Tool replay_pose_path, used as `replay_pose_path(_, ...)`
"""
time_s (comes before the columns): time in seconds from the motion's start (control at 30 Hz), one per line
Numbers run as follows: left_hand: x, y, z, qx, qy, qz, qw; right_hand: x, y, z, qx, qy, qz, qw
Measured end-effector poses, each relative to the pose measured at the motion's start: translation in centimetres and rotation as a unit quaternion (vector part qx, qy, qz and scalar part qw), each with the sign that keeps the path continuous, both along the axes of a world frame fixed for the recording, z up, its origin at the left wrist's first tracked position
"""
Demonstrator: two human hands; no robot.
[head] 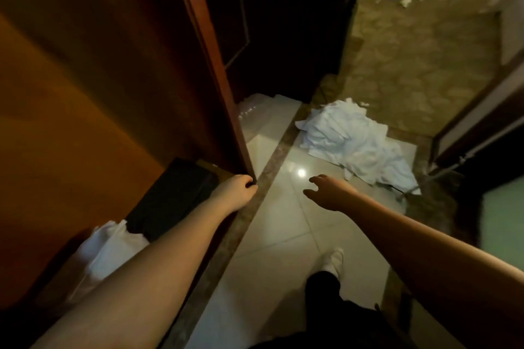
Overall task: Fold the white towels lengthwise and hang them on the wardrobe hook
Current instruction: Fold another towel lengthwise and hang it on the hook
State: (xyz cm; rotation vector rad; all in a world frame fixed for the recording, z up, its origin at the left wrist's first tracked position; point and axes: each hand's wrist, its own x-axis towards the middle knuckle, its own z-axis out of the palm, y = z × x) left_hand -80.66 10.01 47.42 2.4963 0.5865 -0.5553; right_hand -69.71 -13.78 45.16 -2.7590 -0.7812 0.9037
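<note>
A crumpled heap of white towels (354,142) lies on the glossy tiled floor, ahead and to the right. My right hand (326,191) reaches out over the tiles toward the heap with fingers spread and relaxed, holding nothing, a short way from its near edge. My left hand (238,188) has its fingers curled round the bottom edge of the brown wardrobe door (113,79). No hook is visible. More white cloth (105,255) lies low inside the wardrobe under my left forearm.
A black box (173,198) sits on the wardrobe floor by my left wrist. A stone threshold strip (269,176) runs along the wardrobe front. Clear plastic (252,113) lies at the back. Paper scraps litter the carpet (425,51) beyond. My foot (334,261) stands on the tiles.
</note>
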Motion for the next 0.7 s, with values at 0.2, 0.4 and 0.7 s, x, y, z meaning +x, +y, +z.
replay_pose_path(0.2, 12.1, -6.0, -4.9, 0.000, 0.040, -0.069, 0.997, 8.0, -7.3, -5.0, 0.001, 0.048, -0.102, 0.994)
replay_pose_path(0.4, 23.5, -11.3, -8.0, 0.000, 0.089, -0.096, 0.991, 16.9, -14.8, -8.7, -0.022, 0.093, -0.178, 0.979)
replay_pose_path(0.7, 37.9, -15.9, -12.2, -0.013, 0.130, -0.141, 0.981, 28.7, -20.2, -12.5, -0.037, 0.152, -0.250, 0.956)
